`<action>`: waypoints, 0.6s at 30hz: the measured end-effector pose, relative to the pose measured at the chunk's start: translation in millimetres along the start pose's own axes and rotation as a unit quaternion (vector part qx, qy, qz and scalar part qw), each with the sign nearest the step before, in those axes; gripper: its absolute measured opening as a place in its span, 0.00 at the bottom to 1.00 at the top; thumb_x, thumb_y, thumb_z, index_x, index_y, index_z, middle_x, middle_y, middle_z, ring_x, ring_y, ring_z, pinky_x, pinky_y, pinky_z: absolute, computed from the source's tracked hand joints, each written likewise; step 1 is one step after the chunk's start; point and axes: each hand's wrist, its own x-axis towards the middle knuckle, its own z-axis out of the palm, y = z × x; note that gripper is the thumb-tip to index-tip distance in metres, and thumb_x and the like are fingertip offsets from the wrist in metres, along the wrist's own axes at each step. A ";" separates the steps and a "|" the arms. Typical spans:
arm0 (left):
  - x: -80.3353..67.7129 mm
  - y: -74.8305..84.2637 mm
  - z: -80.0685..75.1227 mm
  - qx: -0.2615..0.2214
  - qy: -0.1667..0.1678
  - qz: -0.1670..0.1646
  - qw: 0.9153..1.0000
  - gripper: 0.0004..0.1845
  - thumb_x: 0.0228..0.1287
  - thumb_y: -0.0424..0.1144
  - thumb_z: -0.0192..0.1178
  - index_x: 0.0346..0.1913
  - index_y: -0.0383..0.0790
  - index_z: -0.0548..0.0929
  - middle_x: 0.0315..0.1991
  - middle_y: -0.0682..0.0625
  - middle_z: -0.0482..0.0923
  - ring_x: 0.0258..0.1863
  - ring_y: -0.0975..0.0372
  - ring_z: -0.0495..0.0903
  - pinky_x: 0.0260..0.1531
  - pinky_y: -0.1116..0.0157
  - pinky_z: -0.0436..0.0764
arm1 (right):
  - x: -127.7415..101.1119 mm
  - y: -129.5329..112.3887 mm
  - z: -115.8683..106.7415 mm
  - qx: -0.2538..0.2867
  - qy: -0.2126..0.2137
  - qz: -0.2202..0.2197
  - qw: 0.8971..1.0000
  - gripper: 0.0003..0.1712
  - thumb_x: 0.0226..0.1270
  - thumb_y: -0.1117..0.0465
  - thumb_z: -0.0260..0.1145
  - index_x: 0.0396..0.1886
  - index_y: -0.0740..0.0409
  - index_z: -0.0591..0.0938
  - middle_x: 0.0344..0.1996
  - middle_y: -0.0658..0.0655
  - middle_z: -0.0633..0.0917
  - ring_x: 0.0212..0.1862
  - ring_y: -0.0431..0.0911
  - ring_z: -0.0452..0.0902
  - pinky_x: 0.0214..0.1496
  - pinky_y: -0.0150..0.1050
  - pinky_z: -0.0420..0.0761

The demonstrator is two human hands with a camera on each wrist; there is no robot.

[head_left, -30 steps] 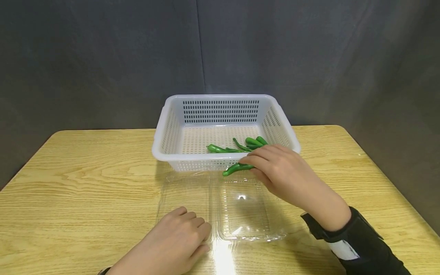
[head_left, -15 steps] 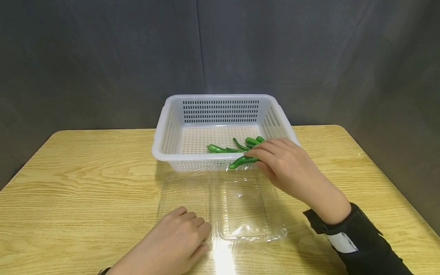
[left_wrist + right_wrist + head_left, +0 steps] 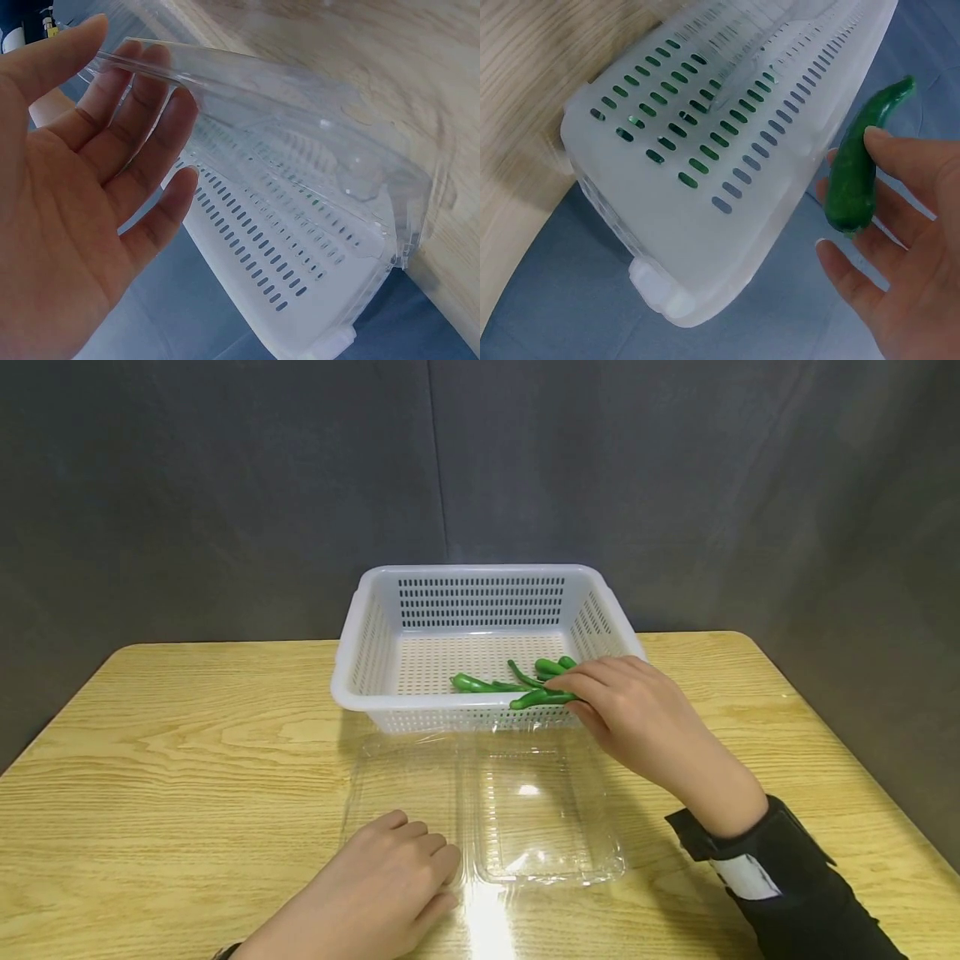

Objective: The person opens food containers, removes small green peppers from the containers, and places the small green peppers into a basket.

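My right hand [image 3: 566,689] pinches a green chili pepper [image 3: 534,698] just above the front rim of a white slotted basket [image 3: 480,572]. In the right wrist view the pepper [image 3: 855,180] lies between thumb and fingers, beside the basket wall [image 3: 705,187]. Several more green peppers [image 3: 480,685] lie inside the basket. An open clear clamshell box [image 3: 540,810] sits in front of the basket. My left hand [image 3: 420,852] rests with straight fingers on its left half. The left wrist view shows those fingers [image 3: 127,127] against the clear plastic [image 3: 300,150].
The wooden table [image 3: 150,735] carries only the basket and the clamshell. A dark grey backdrop [image 3: 225,485] hangs behind the table. A black wrist strap [image 3: 780,877] shows on my right forearm.
My right hand has carried the pepper from above the clamshell's far edge back and up to the basket's front rim. The left hand has not moved.
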 end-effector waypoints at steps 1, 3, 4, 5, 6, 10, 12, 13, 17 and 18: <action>-0.1 -0.2 0.2 0.000 0.001 0.001 1.000 0.13 0.61 0.44 0.64 0.23 0.49 0.72 0.18 0.62 0.62 0.20 0.68 0.62 0.28 0.70 0.64 | -0.2 0.3 0.5 -0.001 0.000 0.001 1.000 0.19 0.53 0.73 0.73 0.47 0.58 0.85 0.41 0.56 0.86 0.44 0.54 0.81 0.49 0.49 0.79; -0.1 -0.4 0.7 0.000 0.004 0.003 1.000 0.13 0.60 0.44 0.64 0.23 0.49 0.72 0.18 0.62 0.61 0.20 0.68 0.61 0.27 0.70 0.63 | -0.9 1.2 1.8 -0.005 0.002 0.005 1.000 0.19 0.53 0.73 0.74 0.46 0.58 0.85 0.41 0.56 0.86 0.44 0.54 0.81 0.48 0.49 0.79; -0.2 -0.5 0.8 0.000 0.005 0.004 1.000 0.13 0.60 0.44 0.64 0.23 0.49 0.72 0.18 0.62 0.61 0.20 0.68 0.61 0.27 0.70 0.63 | -1.1 1.7 2.4 -0.007 0.003 0.008 1.000 0.20 0.52 0.73 0.74 0.46 0.58 0.85 0.41 0.56 0.86 0.44 0.54 0.82 0.48 0.48 0.79; -0.2 -0.6 0.9 0.000 0.006 0.005 1.000 0.13 0.60 0.44 0.65 0.23 0.49 0.72 0.18 0.62 0.61 0.20 0.68 0.60 0.27 0.71 0.62 | -1.5 2.2 2.9 -0.008 0.004 0.011 1.000 0.20 0.52 0.73 0.75 0.46 0.58 0.85 0.41 0.56 0.86 0.44 0.54 0.82 0.48 0.48 0.79; -0.1 -0.7 1.0 -0.001 0.006 0.006 1.000 0.13 0.60 0.44 0.65 0.23 0.49 0.72 0.18 0.62 0.60 0.20 0.68 0.59 0.27 0.71 0.62 | -1.9 2.8 3.3 -0.010 0.005 0.015 1.000 0.20 0.51 0.73 0.75 0.46 0.58 0.85 0.41 0.56 0.86 0.44 0.54 0.82 0.47 0.48 0.79; 0.0 -0.8 1.0 -0.001 0.005 0.007 1.000 0.14 0.60 0.44 0.65 0.23 0.49 0.72 0.18 0.62 0.60 0.20 0.68 0.59 0.27 0.71 0.61 | -3.2 5.3 5.3 -0.015 0.009 0.032 0.999 0.20 0.51 0.73 0.76 0.46 0.60 0.85 0.41 0.57 0.86 0.43 0.53 0.82 0.46 0.49 0.80; 0.1 -0.7 0.9 0.000 0.004 0.006 1.000 0.13 0.60 0.44 0.65 0.23 0.49 0.72 0.18 0.62 0.60 0.19 0.68 0.59 0.27 0.71 0.62 | -3.5 6.5 6.3 -0.017 0.011 0.039 0.999 0.20 0.51 0.73 0.75 0.46 0.60 0.85 0.40 0.57 0.86 0.42 0.54 0.82 0.44 0.49 0.80; 0.0 -0.6 0.8 0.001 0.003 0.005 1.000 0.13 0.60 0.44 0.65 0.23 0.49 0.72 0.18 0.62 0.60 0.20 0.68 0.60 0.27 0.71 0.62 | -3.6 7.1 6.8 -0.018 0.012 0.043 0.999 0.20 0.52 0.73 0.75 0.46 0.60 0.85 0.40 0.58 0.86 0.42 0.54 0.82 0.43 0.49 0.80; -0.3 -0.4 0.5 -0.002 0.001 0.004 1.000 0.14 0.60 0.44 0.65 0.23 0.49 0.72 0.18 0.62 0.60 0.19 0.68 0.59 0.27 0.71 0.62 | -4.2 9.6 8.3 -0.019 0.017 0.050 0.998 0.19 0.52 0.74 0.75 0.46 0.60 0.85 0.40 0.58 0.86 0.41 0.54 0.82 0.42 0.50 0.79; -0.4 -0.4 0.5 -0.003 0.001 0.004 1.000 0.14 0.60 0.44 0.65 0.23 0.49 0.72 0.18 0.62 0.60 0.19 0.68 0.59 0.27 0.71 0.62 | -4.3 10.1 8.6 -0.019 0.019 0.051 0.998 0.19 0.52 0.74 0.74 0.46 0.60 0.85 0.40 0.58 0.86 0.42 0.54 0.82 0.43 0.50 0.79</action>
